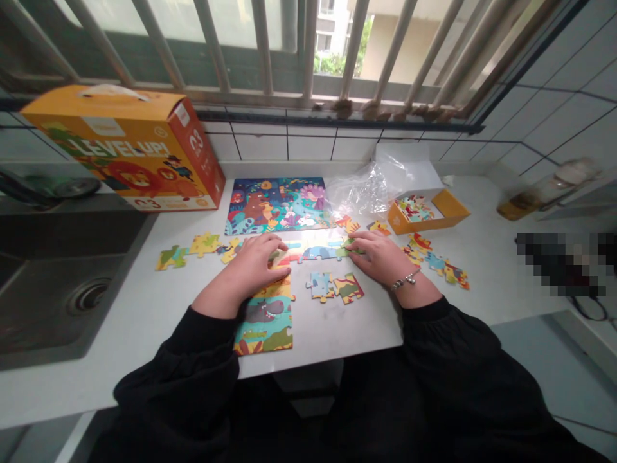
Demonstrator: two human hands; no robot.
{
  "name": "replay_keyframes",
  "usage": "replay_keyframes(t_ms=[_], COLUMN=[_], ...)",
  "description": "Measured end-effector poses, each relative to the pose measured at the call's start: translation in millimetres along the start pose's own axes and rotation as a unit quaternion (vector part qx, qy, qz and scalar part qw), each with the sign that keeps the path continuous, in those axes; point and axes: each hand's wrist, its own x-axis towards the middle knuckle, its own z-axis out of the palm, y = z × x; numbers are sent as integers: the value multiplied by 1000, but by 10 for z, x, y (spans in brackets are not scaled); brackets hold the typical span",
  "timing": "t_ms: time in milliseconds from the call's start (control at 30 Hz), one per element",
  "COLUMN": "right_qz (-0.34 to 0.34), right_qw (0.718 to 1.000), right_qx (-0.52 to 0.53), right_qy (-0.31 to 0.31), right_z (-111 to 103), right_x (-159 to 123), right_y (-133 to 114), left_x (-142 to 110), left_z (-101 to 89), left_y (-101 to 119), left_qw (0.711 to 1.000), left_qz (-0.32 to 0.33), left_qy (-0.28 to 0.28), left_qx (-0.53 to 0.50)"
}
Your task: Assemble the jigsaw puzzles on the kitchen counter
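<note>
My left hand (248,267) curls over the left end of a row of joined jigsaw pieces (318,252), its fingers and thumb around a piece. My right hand (378,257), wearing a silver bracelet, holds the row's right end by a green-edged piece. Below my left hand lies a joined jungle section with a hippo (264,318). Two loose pieces (333,287) sit between my wrists. More loose pieces (193,247) lie to the left, and others (434,262) lie to the right. A finished jungle-animal puzzle (278,206) lies beyond my hands.
A white countertop (366,328) holds an orange "Level Up!" puzzle box (125,151), an orange box tray with pieces (427,212) and a clear plastic bag (371,186). A steel sink (58,302) is on the left, a glass bottle (544,193) on the right, and a pixelated patch (562,263) beyond.
</note>
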Motion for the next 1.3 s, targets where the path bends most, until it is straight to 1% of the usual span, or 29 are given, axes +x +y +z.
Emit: replay_keyframes(t_ms=[300,600,800,900,967,1067,1133,1233,1300], right_qz=[13,3,14,13,23,72,99,107,98], right_qw=[1000,1000,1000,999,997,988,982,980,985], right_qx=[-7,-13,-23,-41,-70,-125,-149,-155,-140], right_qy=[5,7,3,-6,-26,-58,-66,-62,-39], right_z=[10,40,39,10,-12,-18,6,56,71], right_x=[28,29,43,54,59,46,26,-11,-35], right_y=[-22,10,-3,-73,-168,-340,-424,-457,-432], left_x=[-7,-7,3,7,7,5,3,4,9], left_z=[-16,-22,-12,-4,-2,-5,-10,-15,-13], left_y=[16,29,22,15,14,16,18,16,7], left_qw=[1000,1000,1000,1000,1000,1000,1000,1000,1000], left_qz=[-3,-6,-7,-6,-7,-7,-9,-10,-11], left_qy=[-1,-1,-5,-2,0,0,1,0,-1], left_qx=[-4,1,2,2,2,-3,-6,-6,-4])
